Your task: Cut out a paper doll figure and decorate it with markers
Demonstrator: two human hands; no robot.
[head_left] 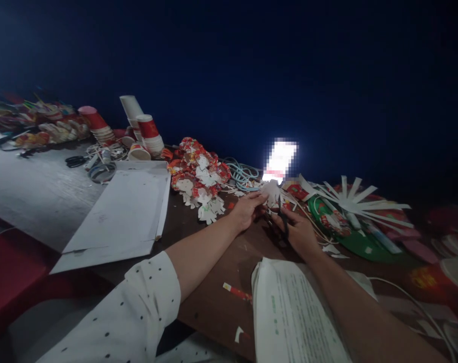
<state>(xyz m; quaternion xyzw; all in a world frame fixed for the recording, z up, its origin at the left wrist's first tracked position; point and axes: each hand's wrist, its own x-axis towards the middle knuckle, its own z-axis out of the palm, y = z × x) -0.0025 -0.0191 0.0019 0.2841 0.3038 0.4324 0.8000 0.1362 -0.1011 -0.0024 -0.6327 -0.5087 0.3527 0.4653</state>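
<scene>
In the middle of the head view, my left hand (249,210) pinches a small white paper cutout (271,193) by its left side. My right hand (297,229) is closed round the dark handles of a pair of scissors (282,222), whose blades point up at the cutout. Whether the blades are touching the paper, I cannot tell. Left of my hands lies a heap of cut paper shapes (204,174), red-printed on some faces and white on others. Just beyond the cutout, a brightly lit, pixelated rectangle (280,160) stands upright.
A flat white box (126,206) lies to the left, with stacked paper cups (149,133) behind it. A printed booklet (289,312) sits near the front edge. On the right are a green plate (365,244), a white paper cup cut into strips (351,204) and a cable (410,297).
</scene>
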